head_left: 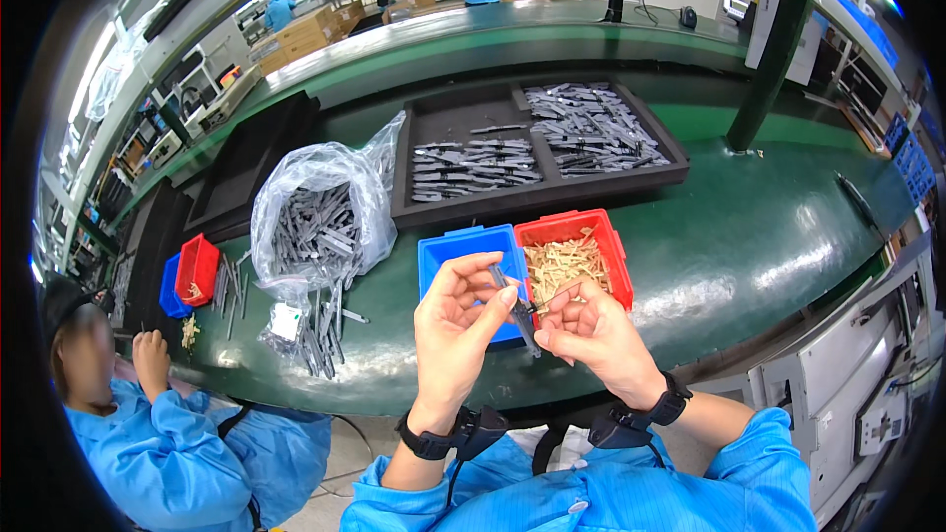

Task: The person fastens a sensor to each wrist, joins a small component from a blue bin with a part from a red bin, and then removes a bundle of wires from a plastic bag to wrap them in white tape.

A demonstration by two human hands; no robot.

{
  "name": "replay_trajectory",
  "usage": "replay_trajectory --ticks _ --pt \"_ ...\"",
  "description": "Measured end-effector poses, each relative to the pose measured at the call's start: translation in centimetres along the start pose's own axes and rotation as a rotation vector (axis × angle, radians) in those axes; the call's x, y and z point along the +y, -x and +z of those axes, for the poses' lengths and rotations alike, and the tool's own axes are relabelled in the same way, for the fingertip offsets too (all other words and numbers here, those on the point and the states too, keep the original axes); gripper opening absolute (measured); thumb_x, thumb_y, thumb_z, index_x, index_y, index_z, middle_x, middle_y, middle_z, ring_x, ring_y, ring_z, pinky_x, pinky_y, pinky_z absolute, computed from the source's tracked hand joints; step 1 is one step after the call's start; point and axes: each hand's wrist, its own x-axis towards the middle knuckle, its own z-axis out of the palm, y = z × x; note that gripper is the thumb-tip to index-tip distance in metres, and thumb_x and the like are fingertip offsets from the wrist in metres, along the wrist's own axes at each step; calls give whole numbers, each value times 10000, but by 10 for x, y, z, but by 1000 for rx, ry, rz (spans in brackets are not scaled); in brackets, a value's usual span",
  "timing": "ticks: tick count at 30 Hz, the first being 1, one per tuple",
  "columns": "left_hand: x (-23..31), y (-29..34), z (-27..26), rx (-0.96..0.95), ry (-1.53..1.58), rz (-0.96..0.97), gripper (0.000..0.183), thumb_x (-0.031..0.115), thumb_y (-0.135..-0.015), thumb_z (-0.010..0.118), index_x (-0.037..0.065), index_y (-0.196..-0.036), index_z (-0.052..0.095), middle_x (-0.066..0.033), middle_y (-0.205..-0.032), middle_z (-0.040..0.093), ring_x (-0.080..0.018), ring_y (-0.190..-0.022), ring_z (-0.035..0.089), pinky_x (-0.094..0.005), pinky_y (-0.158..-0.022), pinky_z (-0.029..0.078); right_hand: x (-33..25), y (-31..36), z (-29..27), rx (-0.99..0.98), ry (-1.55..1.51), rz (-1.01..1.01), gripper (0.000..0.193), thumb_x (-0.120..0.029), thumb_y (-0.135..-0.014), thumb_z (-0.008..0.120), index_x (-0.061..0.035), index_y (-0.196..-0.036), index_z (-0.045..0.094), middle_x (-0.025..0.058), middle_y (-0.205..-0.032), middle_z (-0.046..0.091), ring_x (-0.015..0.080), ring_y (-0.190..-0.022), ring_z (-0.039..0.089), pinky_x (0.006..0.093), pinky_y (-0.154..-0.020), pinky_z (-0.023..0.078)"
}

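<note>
My left hand [455, 320] pinches a slim grey plastic strip [523, 323] between thumb and fingers, tilted in front of my chest. Close against the strip's side, my right hand [599, 337] is closed with thumb and fingertips together; what they hold is too small to make out. A small black part shows on the strip between the hands. Behind them stand a blue bin [431, 258], its inside partly hidden by my left hand, and a red bin [619, 274] heaped with small brass-coloured pieces [572, 261].
A black divided tray [463, 209] holds many grey strips. An open clear plastic bag [379, 153] full of strips stands at left, with loose strips [320, 340] before it. A co-worker [163, 433] sits at left by another red bin [202, 261]. A dark green post [774, 69] rises at right.
</note>
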Motion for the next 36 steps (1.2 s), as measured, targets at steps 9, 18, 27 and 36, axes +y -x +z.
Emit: replay_trajectory --ticks 9,18,27,36 --pt "-2 -2 1 3 16 -13 303 -10 -826 625 -12 -1113 528 -72 -949 595 -94 -830 587 -213 -678 512 1 -1 0 3 -5 -18 306 -11 -780 660 -23 -987 434 46 -844 563 83 -770 568 216 -714 486" --pt "-2 -2 1 8 24 -21 305 -13 -823 628 -10 -1111 530 -70 -948 589 -95 -832 585 -212 -680 510 5 -3 -1 7 -9 -39 309 -11 -776 665 -27 -986 438 42 -845 563 74 -765 563 215 -714 485" --pt "-4 -3 2 5 45 -37 302 -11 -821 629 -10 -1107 530 -73 -953 592 -98 -834 584 -221 -687 515 11 -5 1 23 49 -159 315 9 -762 658 -31 -985 439 17 -822 537 53 -731 532 196 -687 462" --pt "-6 -2 5 -4 39 -34 326 -6 -804 651 -16 -1108 532 -82 -927 614 -102 -799 603 -217 -632 521 12 -1 -4 37 138 -164 340 8 -748 667 -25 -1004 447 5 -817 528 43 -718 517 185 -669 448"
